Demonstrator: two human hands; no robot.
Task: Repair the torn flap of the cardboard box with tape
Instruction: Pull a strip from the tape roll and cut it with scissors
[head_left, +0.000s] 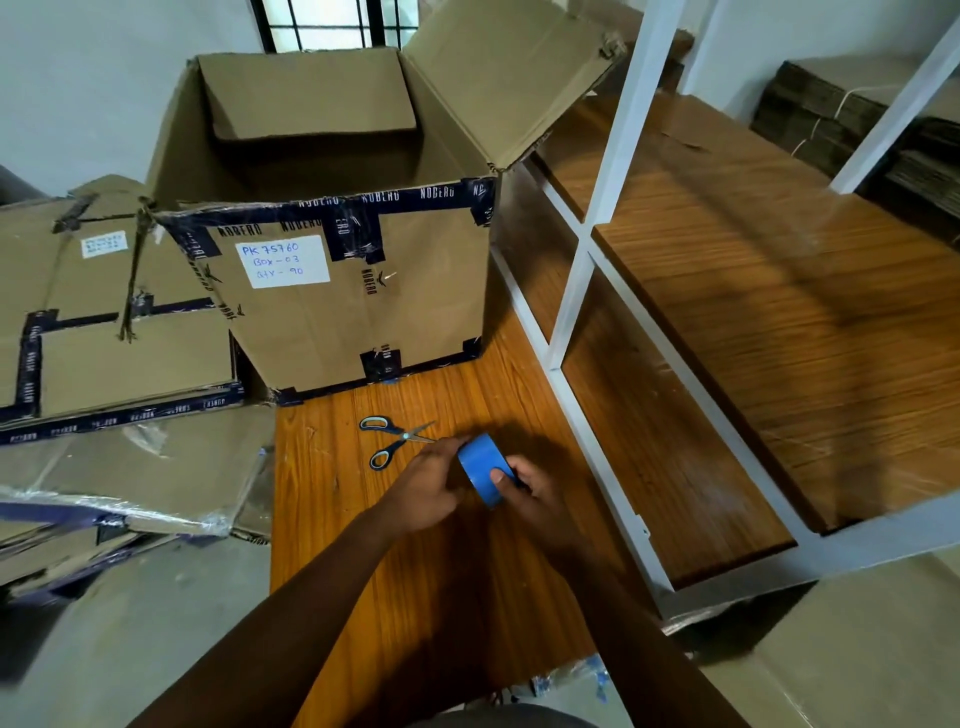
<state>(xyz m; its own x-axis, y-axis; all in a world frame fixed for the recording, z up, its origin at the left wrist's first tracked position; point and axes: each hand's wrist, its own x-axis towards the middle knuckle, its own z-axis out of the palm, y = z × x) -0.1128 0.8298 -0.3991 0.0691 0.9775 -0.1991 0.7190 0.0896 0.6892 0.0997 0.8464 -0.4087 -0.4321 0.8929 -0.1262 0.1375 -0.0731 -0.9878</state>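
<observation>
A large open cardboard box (415, 291) stands on the wooden table (415, 597), edged with dark printed tape and bearing a white handwritten label. Its right flap (504, 78) stands up with a ragged lower edge. In front of the box I hold a roll of blue tape (480, 462) just above the table. My right hand (524, 491) grips the roll with the thumb on its outer face. My left hand (431, 486) curls against the roll's left side, fingertips at its top edge. Blue-handled scissors (395, 439) lie on the table just left of my hands.
Flattened cardboard boxes (114, 332) are stacked at the left, overhanging the table. A white metal shelf frame (587, 249) with wooden boards (779, 322) stands close on the right. Bundled cardboard sheets (841, 119) lie at the far right.
</observation>
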